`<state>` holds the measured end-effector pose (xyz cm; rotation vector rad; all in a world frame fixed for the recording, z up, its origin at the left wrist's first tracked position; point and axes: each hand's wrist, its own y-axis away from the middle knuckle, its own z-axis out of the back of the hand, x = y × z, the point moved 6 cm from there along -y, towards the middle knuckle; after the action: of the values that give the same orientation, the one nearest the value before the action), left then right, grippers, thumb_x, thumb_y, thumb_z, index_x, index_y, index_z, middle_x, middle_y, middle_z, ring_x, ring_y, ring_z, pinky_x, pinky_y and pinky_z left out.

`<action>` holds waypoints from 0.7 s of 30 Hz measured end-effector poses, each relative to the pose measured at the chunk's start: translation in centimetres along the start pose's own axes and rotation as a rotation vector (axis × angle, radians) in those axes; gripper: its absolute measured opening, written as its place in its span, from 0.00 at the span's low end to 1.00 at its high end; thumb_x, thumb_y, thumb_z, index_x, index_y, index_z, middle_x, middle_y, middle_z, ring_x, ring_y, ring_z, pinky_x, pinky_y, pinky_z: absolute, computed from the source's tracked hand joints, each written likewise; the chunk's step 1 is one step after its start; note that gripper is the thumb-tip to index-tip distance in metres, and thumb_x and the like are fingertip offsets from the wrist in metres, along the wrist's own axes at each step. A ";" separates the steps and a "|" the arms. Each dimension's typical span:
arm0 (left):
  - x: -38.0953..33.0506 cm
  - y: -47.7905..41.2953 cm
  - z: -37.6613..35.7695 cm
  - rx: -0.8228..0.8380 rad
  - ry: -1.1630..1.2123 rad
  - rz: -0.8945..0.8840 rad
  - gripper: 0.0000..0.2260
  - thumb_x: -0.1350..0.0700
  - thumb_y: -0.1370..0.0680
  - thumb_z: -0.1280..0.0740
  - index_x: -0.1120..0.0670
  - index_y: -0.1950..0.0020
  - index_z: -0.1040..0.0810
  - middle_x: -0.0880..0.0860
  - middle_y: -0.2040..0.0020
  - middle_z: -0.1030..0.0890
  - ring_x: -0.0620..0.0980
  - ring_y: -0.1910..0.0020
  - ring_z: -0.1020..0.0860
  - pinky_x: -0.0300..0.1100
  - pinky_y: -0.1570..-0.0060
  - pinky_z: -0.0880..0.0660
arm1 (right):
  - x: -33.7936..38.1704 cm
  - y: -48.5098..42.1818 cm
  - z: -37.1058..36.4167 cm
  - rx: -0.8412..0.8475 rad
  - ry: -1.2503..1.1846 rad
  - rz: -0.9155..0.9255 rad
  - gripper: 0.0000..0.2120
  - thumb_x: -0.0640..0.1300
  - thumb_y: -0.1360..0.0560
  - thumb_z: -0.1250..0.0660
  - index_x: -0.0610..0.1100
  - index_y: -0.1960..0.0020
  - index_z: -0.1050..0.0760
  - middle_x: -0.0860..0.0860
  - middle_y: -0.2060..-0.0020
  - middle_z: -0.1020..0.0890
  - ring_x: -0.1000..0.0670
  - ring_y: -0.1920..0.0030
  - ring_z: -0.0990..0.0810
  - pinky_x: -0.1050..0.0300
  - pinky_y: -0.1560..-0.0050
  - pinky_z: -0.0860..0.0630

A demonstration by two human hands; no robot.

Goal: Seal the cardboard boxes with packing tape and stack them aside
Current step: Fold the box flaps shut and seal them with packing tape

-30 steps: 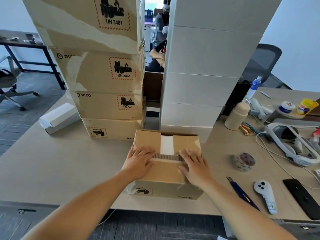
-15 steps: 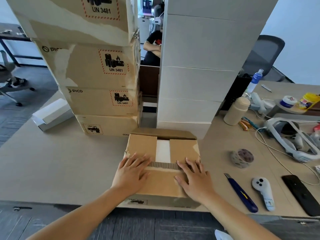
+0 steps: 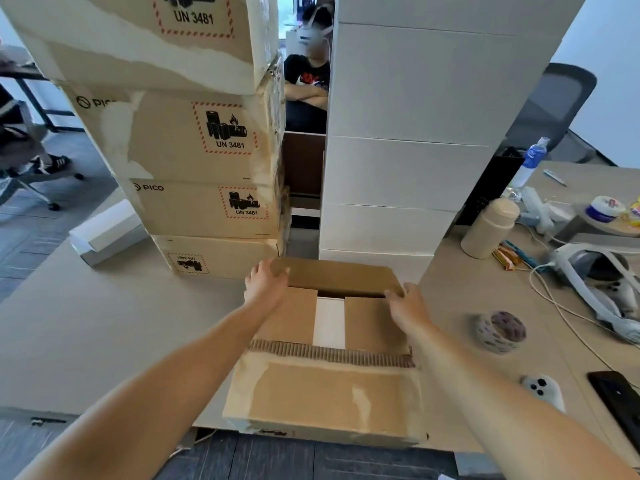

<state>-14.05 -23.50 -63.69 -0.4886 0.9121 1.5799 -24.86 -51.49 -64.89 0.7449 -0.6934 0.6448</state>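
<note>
Ref. item: cardboard box [image 3: 329,386], top open, on bench [image 3: 104,323] w/ its near wall at the bench front edge. Near flap is folded flat, torn corrugated edge exposed. L and R side flaps are folded flat but do not meet; white contents show in the gap btwn them. Far flap [image 3: 339,277] is raised and tilted, not closed. Left hand [image 3: 265,284] is at the box's far-left corner, fingers [image 3: 281,270] curled over the L end of the far flap, gripping it. Right hand [image 3: 407,303] is at the box's far-right corner, its fingertips curled onto the R end of the same flap, gripping it. Both forearms run alongside the box's side edges. Tape roll [image 3: 501,330] is on the bench to the R of the box, apart from it, untouched. White controller [image 3: 542,391] lies R of the box's near-right corner; black phone [image 3: 620,400] is further R, at frame edge. Brown carton stack [image 3: 207,150], marked PICO / UN 3481, stands behind and L of the box. White carton stack [image 3: 398,133] stands directly behind the box, just beyond the far flap. Small white carton [image 3: 104,233] lies well to the L of the box. Cream flask [image 3: 490,228] and white headset [image 3: 599,282] w/ cable are to the R rear of the box.
</note>
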 end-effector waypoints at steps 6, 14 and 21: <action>4.0 -4.1 -0.1 0.030 0.457 0.334 0.14 0.49 0.19 0.37 0.57 0.42 0.22 0.56 0.51 0.19 0.56 0.52 0.20 0.52 0.44 0.21 | 0.3 -1.4 -0.4 0.111 -0.441 -0.387 0.21 0.49 0.17 0.40 0.41 0.28 0.34 0.44 0.30 0.31 0.43 0.32 0.31 0.52 0.40 0.31; 2.0 -2.2 1.7 0.112 0.554 0.217 0.26 0.35 0.25 0.32 0.54 0.38 0.21 0.52 0.44 0.18 0.53 0.45 0.19 0.53 0.38 0.24 | 0.4 -2.8 0.5 0.035 -0.519 -0.288 0.27 0.61 0.21 0.41 0.44 0.30 0.30 0.46 0.34 0.25 0.44 0.38 0.26 0.48 0.38 0.30; -0.5 3.6 4.4 0.117 0.498 -0.147 0.35 0.26 0.26 0.45 0.55 0.49 0.16 0.51 0.56 0.15 0.46 0.54 0.18 0.48 0.39 0.30 | 2.2 2.2 2.0 -0.010 -0.571 0.100 0.34 0.63 0.18 0.58 0.40 0.45 0.22 0.43 0.55 0.15 0.44 0.50 0.20 0.54 0.48 0.30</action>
<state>-16.57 -20.43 -59.59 -0.8676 1.3023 1.2816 -25.78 -51.20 -61.36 0.8982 -1.2626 0.5177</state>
